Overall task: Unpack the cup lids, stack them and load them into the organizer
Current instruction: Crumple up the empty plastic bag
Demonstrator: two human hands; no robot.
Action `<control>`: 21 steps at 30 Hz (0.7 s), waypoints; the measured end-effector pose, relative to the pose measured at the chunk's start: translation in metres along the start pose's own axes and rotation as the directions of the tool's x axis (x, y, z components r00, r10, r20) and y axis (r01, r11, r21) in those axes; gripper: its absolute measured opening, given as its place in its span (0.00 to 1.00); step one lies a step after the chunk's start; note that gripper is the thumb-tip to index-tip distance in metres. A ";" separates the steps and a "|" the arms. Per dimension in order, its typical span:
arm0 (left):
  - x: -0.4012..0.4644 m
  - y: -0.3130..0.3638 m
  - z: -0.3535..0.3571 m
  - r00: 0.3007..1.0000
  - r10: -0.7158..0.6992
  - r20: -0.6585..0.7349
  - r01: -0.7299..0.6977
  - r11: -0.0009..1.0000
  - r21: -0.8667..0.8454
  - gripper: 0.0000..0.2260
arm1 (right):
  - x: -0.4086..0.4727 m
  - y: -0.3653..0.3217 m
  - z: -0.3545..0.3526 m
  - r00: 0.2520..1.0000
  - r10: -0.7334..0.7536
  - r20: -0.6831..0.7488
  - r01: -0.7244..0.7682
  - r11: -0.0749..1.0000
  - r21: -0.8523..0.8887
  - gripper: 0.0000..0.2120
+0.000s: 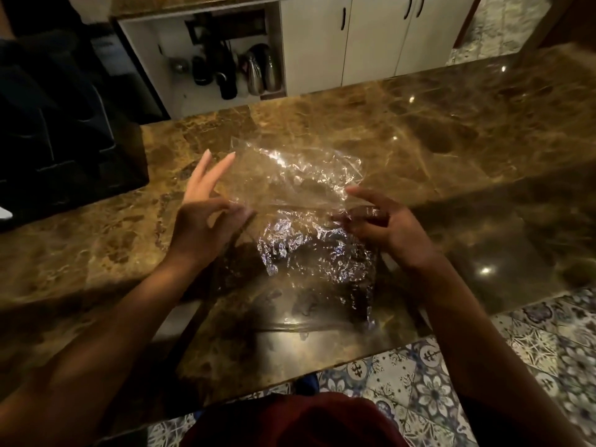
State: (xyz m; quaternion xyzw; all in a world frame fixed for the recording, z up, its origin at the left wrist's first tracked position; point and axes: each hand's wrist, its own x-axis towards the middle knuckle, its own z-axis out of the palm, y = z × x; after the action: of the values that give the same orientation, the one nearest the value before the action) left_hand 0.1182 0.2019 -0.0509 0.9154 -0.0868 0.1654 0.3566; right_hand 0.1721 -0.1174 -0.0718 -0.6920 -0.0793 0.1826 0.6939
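Black organizer (61,130) at counter's left end; left hand (206,221) pinches left edge of clear plastic bag (290,188), other fingers spread; bag held above brown marble counter (451,140); right hand (383,221) pinches its right edge.

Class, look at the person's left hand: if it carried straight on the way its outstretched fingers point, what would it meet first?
Probably the clear plastic bag: the left hand points forward and slightly right, its fingertips at the bag's left edge. Depth is unclear, so it might pass just beside it.
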 end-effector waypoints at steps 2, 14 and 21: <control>0.000 0.001 -0.005 0.991 0.114 0.066 -0.114 0.993 -0.017 0.12 | -0.001 -0.003 -0.004 1.000 0.006 0.023 -0.006 1.000 0.006 0.30; 0.007 0.005 -0.008 0.956 -0.273 -0.105 0.249 0.949 -0.194 0.04 | 0.007 -0.013 -0.002 0.974 -0.123 -0.188 0.111 0.991 -0.074 0.12; 0.009 0.001 -0.013 0.888 -0.438 -0.141 0.341 0.833 -0.436 0.07 | 0.002 -0.015 0.009 0.950 -0.250 -0.186 0.252 0.968 -0.012 0.40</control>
State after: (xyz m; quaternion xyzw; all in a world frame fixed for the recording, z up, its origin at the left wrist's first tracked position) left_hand 0.1233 0.2100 -0.0379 0.7951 0.1135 0.1744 0.5697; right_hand 0.1727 -0.1081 -0.0573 -0.6864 -0.1003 0.0277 0.7198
